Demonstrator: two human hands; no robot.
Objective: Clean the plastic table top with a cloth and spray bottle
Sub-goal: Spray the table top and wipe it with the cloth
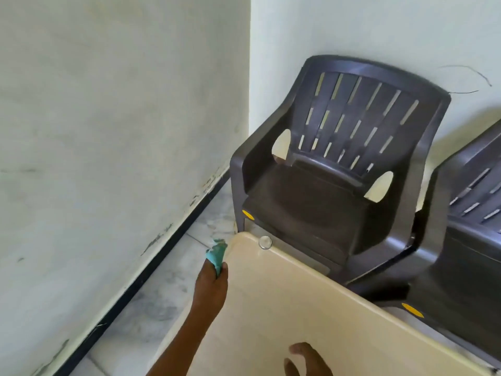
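Note:
The cream plastic table top [292, 308] fills the lower middle of the head view, with one corner pointing away from me. My left hand [212, 283] reaches along its left edge and grips a bunched teal cloth [217, 253] just off the far corner. At the bottom edge, my right hand [303, 360] hovers over or rests on the table with its fingers loosely spread, holding nothing. A small round clear cap [265, 242] sits near the far corner. No spray bottle is in view.
A dark plastic armchair [339, 169] stands against the wall right behind the table's far edge, and a second one [471, 213] is at the right. A pale wall with a black skirting [151, 256] runs along the left, over a strip of marble floor [151, 302].

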